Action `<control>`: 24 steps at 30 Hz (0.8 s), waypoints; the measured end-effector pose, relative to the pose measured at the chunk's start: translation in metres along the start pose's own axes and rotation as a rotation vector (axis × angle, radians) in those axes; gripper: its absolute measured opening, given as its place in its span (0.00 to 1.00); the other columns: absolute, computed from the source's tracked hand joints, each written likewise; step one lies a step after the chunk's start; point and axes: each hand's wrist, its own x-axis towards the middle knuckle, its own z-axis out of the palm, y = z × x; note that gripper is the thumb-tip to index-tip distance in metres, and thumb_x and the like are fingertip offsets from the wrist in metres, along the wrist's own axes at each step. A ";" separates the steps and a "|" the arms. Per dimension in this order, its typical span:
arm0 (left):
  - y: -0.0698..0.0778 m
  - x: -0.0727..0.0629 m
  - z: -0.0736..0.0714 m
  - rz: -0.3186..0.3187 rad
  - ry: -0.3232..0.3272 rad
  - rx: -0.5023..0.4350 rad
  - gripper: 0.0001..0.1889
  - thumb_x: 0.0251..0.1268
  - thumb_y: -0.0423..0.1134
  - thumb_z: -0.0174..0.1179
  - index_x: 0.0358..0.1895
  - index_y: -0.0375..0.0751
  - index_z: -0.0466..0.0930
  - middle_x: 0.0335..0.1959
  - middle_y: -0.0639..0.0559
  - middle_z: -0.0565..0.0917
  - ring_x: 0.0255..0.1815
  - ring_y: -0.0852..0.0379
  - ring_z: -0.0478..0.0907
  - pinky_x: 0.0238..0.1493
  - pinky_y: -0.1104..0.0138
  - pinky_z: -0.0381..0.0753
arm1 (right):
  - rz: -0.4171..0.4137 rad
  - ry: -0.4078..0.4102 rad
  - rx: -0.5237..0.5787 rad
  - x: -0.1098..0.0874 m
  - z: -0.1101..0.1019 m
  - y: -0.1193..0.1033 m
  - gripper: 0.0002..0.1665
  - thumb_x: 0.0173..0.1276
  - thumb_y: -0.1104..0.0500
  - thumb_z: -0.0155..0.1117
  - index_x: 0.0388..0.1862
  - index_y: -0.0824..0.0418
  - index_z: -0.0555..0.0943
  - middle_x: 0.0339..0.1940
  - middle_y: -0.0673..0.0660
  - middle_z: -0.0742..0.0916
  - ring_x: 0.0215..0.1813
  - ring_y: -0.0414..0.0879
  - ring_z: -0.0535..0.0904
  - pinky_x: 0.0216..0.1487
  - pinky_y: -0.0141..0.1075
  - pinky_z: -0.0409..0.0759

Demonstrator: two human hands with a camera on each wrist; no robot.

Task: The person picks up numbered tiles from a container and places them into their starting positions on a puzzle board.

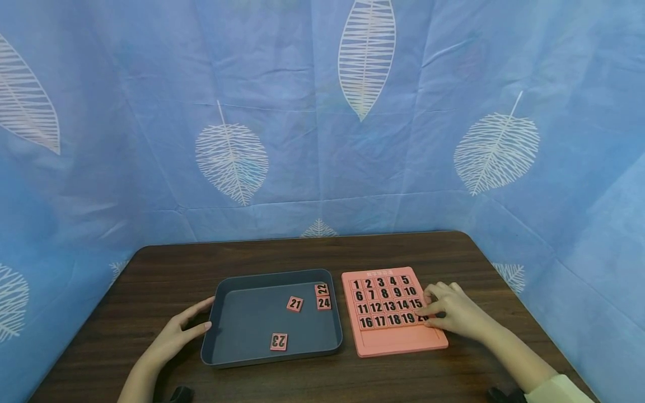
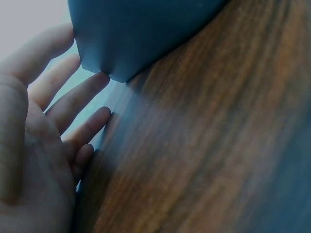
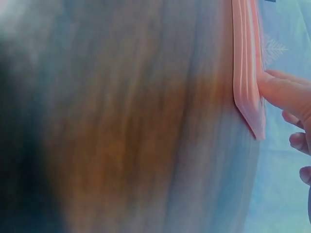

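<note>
My left hand [image 1: 173, 333] rests at the left side of a dark blue-grey tray [image 1: 247, 330], fingers extended and fingertips touching its outer wall; the left wrist view shows them against the tray's underside corner [image 2: 112, 58]. Four-sided pink number tiles lie loose in the tray: tile 21 [image 1: 294, 303], tile 23 [image 1: 279, 341], tile 22 [image 1: 321, 289] and tile 24 [image 1: 324, 303]. On a pink number board [image 1: 398, 342], tiles fill the rows from 1 downward. My right hand [image 1: 450, 310] touches tile 20 [image 1: 422, 318] at the fourth row's right end, partly covering it.
The brown wooden table [image 1: 282, 254] carries the tray and the board side by side, with a narrow gap between them. Blue cloth [image 1: 282, 157] with white leaf prints hangs behind and at both sides. Dark straps [image 1: 181, 394] show near the wrists.
</note>
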 end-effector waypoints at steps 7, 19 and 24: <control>0.001 0.000 0.001 0.004 0.007 0.009 0.30 0.70 0.40 0.57 0.73 0.44 0.62 0.71 0.35 0.59 0.70 0.28 0.50 0.54 0.29 0.57 | 0.033 0.048 -0.030 0.003 -0.003 -0.010 0.16 0.45 0.51 0.80 0.36 0.45 0.90 0.34 0.41 0.68 0.35 0.36 0.55 0.37 0.37 0.48; 0.003 -0.001 0.000 -0.009 0.008 0.008 0.30 0.70 0.42 0.57 0.73 0.45 0.62 0.72 0.35 0.59 0.70 0.28 0.49 0.55 0.29 0.56 | 0.060 0.319 0.047 0.055 0.010 -0.067 0.19 0.38 0.54 0.83 0.34 0.49 0.90 0.34 0.43 0.69 0.35 0.39 0.57 0.36 0.40 0.47; 0.001 0.000 0.000 -0.005 -0.003 -0.006 0.30 0.70 0.41 0.57 0.73 0.45 0.61 0.72 0.35 0.58 0.70 0.28 0.49 0.55 0.30 0.56 | 0.101 0.358 0.121 0.085 0.021 -0.093 0.20 0.42 0.51 0.82 0.39 0.47 0.90 0.34 0.43 0.69 0.38 0.42 0.61 0.37 0.42 0.48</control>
